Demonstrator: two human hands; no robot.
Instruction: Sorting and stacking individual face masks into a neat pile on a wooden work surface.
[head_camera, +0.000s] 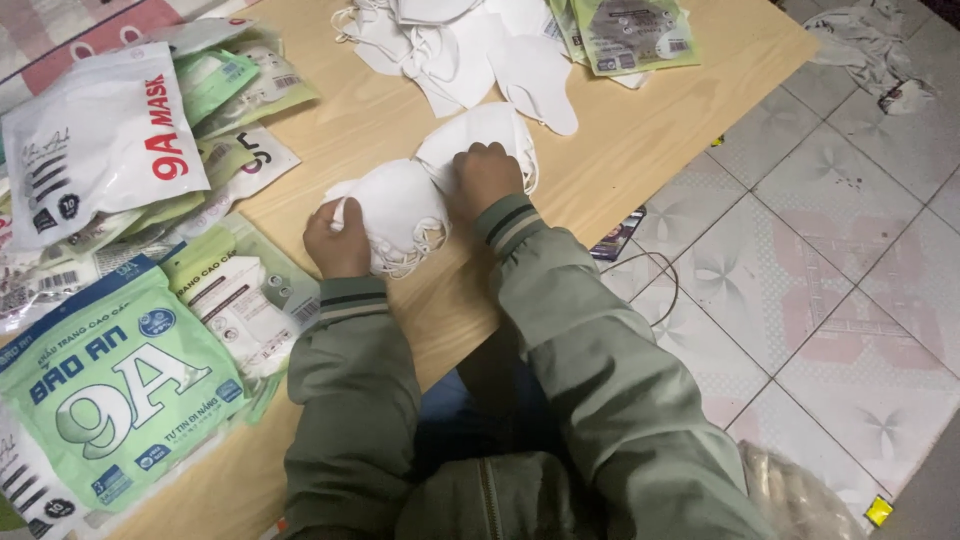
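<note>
Left grip (337, 240): I see it closed on the mask stack (395, 210).
Right grip (487, 175): pressed closed on the second stack (480, 135), just beside.

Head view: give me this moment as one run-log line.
left hand: grips stack of white masks | right hand: presses second white mask stack | surface: wooden table | nearby: green mask packets, loose white masks

Both hands (337, 240) (487, 176) on white masks (400, 205)

A light wooden table (640, 150) carries two white mask stacks (400, 212) mid-board, loose white masks (470, 50) at the far edge, and green-and-white packets (120, 385) heaped left.
</note>
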